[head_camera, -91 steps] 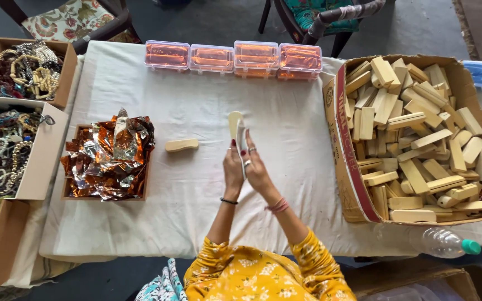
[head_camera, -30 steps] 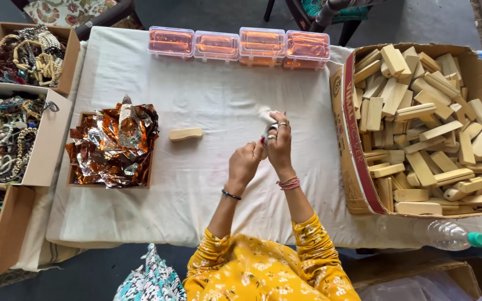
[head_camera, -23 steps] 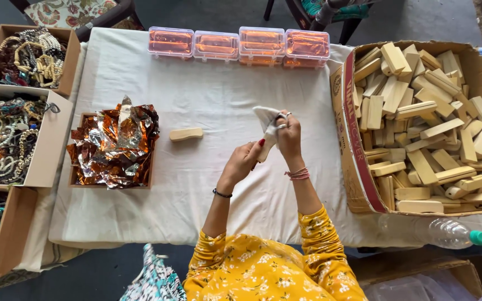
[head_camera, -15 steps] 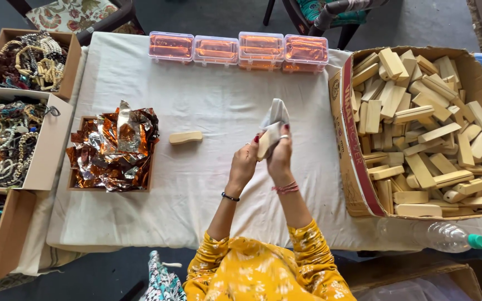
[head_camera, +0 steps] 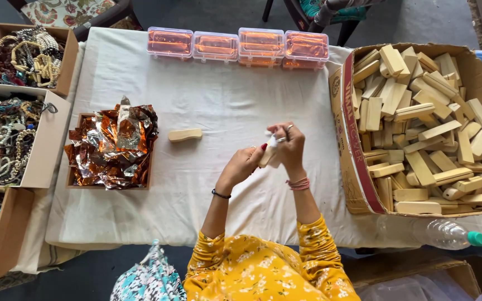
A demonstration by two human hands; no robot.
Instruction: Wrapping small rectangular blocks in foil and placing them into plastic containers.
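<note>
Over the middle of the white-covered table (head_camera: 207, 100), my left hand (head_camera: 242, 165) grips the lower end of a small pale wooden block (head_camera: 267, 156). My right hand (head_camera: 287, 146) is closed over the block's upper end, pressing a white cloth (head_camera: 270, 139) against it; most of the cloth is hidden under the fingers. A second wooden block (head_camera: 184, 135) lies on the table to the left of my hands. A big cardboard box (head_camera: 350, 161) heaped with several similar wooden blocks (head_camera: 419, 122) stands at the right.
A tray of crumpled orange and silver foil (head_camera: 111, 147) sits at the left. Several clear orange-tinted plastic boxes (head_camera: 238, 43) line the far edge. Cardboard boxes of beaded jewellery (head_camera: 12, 128) stand at far left. A plastic bottle (head_camera: 447, 233) lies at lower right.
The block and cloth have come down from a raised position towards the table. The cloth, loose and sticking up half a second ago, is now bunched under my right hand.
</note>
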